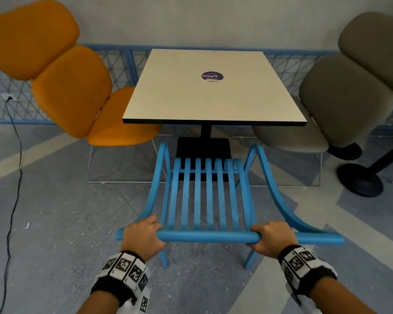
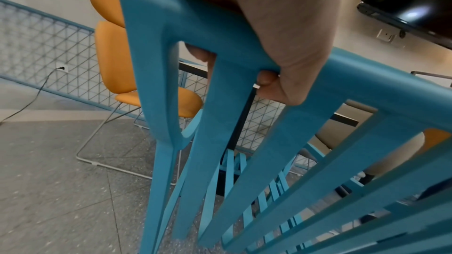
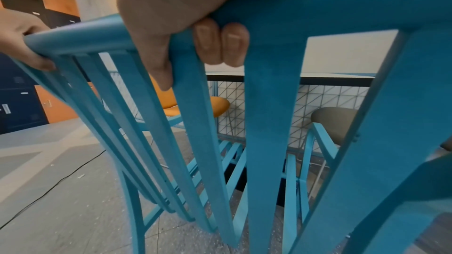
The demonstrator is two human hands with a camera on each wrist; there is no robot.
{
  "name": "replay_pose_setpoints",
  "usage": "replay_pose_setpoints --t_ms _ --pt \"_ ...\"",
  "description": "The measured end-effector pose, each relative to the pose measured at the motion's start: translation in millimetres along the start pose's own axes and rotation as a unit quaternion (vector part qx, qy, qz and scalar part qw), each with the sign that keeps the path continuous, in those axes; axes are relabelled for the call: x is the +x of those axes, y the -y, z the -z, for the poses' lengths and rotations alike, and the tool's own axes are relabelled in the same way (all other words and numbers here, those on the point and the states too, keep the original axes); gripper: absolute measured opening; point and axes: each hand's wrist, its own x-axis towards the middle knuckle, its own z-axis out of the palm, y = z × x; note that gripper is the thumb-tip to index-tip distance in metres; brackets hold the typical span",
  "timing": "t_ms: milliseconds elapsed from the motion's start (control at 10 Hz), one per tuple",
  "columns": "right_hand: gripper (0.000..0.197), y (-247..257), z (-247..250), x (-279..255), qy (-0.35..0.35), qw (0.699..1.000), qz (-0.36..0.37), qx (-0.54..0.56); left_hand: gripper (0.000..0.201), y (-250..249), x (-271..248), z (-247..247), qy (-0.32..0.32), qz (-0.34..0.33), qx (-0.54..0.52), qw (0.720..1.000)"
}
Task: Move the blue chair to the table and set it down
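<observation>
A blue slatted chair [image 1: 208, 196] faces the square cream table [image 1: 213, 98], its front edge close to the table's black base [image 1: 203, 147]. My left hand [image 1: 143, 234] grips the chair's top rail [image 1: 207, 236] near its left end, fingers curled round it. My right hand [image 1: 271, 237] grips the same rail toward the right. In the left wrist view my left hand [image 2: 269, 32] wraps the rail above the slats [image 2: 281, 152]. The right wrist view shows my right hand [image 3: 186, 26] with fingertips [image 3: 220, 43] curled under the rail. Whether the chair's legs touch the floor I cannot tell.
An orange padded chair [image 1: 70, 87] stands left of the table, a grey-brown one [image 1: 340, 103] to its right. Behind runs a blue wire-mesh fence [image 1: 14, 96]. A black cable [image 1: 14, 177] trails over the floor at left. A black stool base [image 1: 360, 181] sits at right.
</observation>
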Motion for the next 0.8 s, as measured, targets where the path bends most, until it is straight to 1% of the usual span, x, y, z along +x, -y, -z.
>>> replay_pose_setpoints --t_ms 100,200,300,400,500,600,700,800 --pt "0.026 0 -5 7 -0.015 1.000 0.018 0.018 0.022 4 4 -1 -0.004 0.012 -0.004 1.000" --pt "0.023 -2 -1 9 -0.043 0.998 0.033 0.032 0.020 0 8 0 -0.016 0.021 -0.025 0.999" --pt "0.030 -3 4 8 -0.012 0.999 0.026 0.036 0.017 -2 9 0 -0.045 0.014 -0.038 0.998" --pt "0.031 -1 4 7 -0.002 0.999 0.014 0.039 0.019 1 9 -1 -0.039 0.013 -0.026 0.999" --pt "0.033 2 7 4 0.017 0.999 -0.001 0.042 0.019 -2 5 5 -0.012 0.017 -0.012 1.000" --pt "0.033 2 3 -4 -0.008 0.996 -0.004 0.085 0.037 -7 -12 9 -0.026 -0.033 0.002 0.999" --pt "0.044 1 -6 -19 -0.112 0.987 -0.015 0.111 0.068 -6 -35 2 -0.080 -0.090 0.045 0.992" --pt "0.068 -4 -23 -53 -0.144 0.984 -0.052 0.093 0.053 -9 -73 -19 -0.133 -0.139 0.046 0.980"
